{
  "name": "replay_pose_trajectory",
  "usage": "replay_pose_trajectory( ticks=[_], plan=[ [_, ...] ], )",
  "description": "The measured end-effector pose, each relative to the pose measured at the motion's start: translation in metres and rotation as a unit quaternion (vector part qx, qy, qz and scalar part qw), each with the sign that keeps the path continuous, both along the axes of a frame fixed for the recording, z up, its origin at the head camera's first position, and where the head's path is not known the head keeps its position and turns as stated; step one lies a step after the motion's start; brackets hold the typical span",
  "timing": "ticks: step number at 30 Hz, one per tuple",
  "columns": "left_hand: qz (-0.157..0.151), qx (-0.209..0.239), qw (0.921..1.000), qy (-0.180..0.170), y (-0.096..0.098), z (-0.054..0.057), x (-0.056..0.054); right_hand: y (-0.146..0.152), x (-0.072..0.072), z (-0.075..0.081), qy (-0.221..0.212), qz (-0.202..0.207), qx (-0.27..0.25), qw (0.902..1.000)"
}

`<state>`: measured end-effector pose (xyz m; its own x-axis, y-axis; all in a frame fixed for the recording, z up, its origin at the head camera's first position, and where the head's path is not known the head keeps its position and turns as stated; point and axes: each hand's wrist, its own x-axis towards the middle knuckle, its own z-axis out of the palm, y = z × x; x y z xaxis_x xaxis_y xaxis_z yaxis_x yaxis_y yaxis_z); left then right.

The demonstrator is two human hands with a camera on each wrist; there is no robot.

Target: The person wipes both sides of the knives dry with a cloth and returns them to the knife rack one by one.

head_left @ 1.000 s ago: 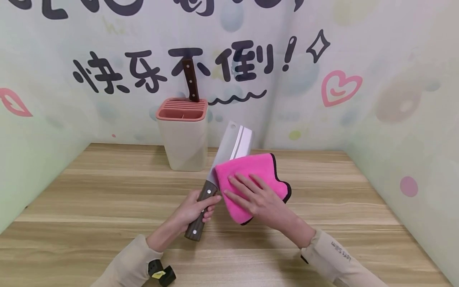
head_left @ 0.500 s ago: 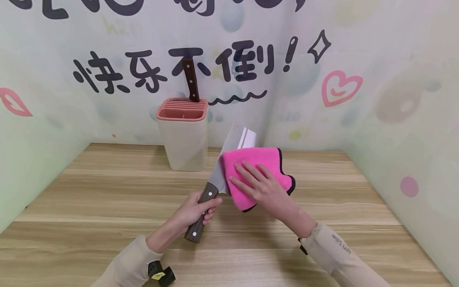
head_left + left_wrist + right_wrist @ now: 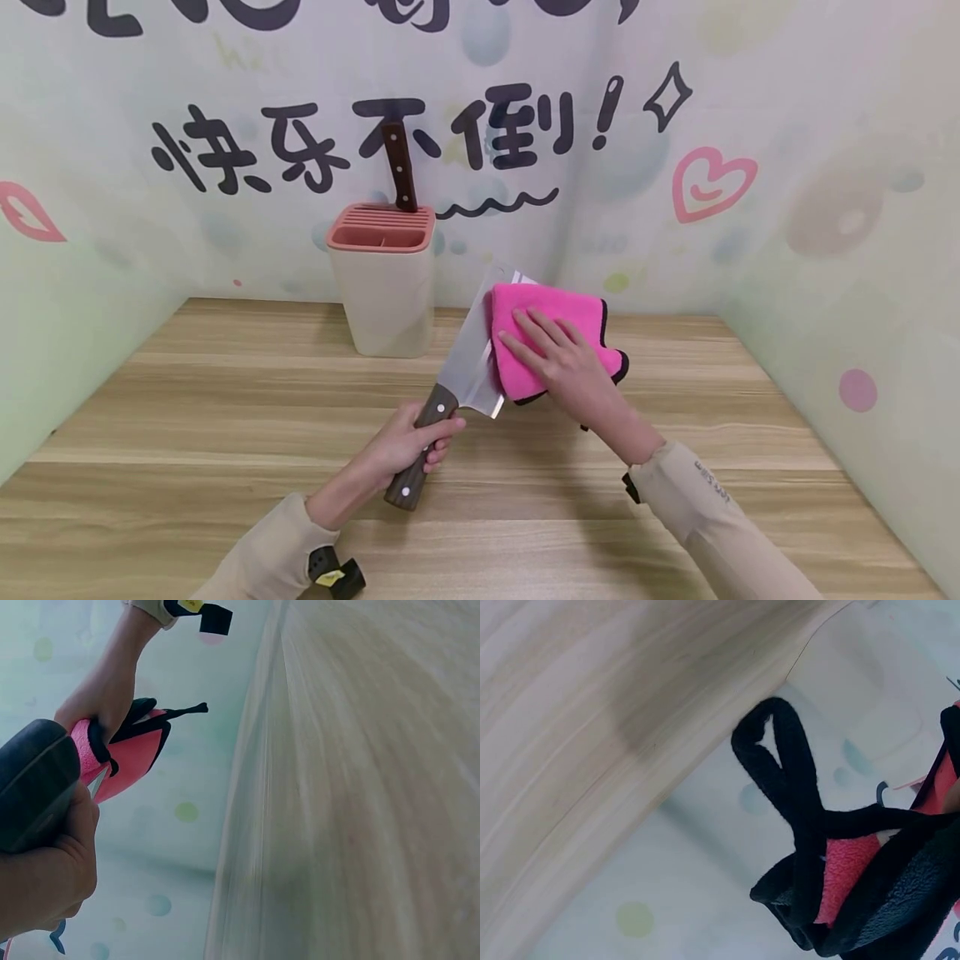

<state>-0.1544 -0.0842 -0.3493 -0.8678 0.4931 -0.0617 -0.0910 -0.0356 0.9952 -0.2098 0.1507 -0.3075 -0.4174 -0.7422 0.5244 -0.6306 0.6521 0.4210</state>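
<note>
White printed backdrop lettered "快乐不倒!" behind brown wood-grain table; left hand, fingers clasping dark-handled steel cleaver; right hand, fingers gripping black-edged pink plush cloth against it.

dark-handled cleaver, aslant, handle end nearest; pink cloth, black-edged, folded over blade's right part

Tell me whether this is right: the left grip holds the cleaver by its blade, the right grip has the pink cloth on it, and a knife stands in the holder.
Not quite: the head view shows the left grip around the cleaver's handle, not its blade. The rest stands.
</note>
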Motion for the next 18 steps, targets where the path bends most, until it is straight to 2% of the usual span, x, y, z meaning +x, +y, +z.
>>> replay_pose_trajectory(
  ticks=[10, 18],
  plan=[
    [-0.009, -0.006, 0.9999, 0.001, -0.001, -0.001, 0.001, 0.009, -0.016, 0.002, -0.008, -0.008, -0.051, 0.9986],
    [-0.020, -0.016, 0.9996, 0.006, -0.002, -0.003, 0.001, 0.013, -0.019, 0.004, -0.026, -0.036, -0.072, 0.9964]
  ],
)
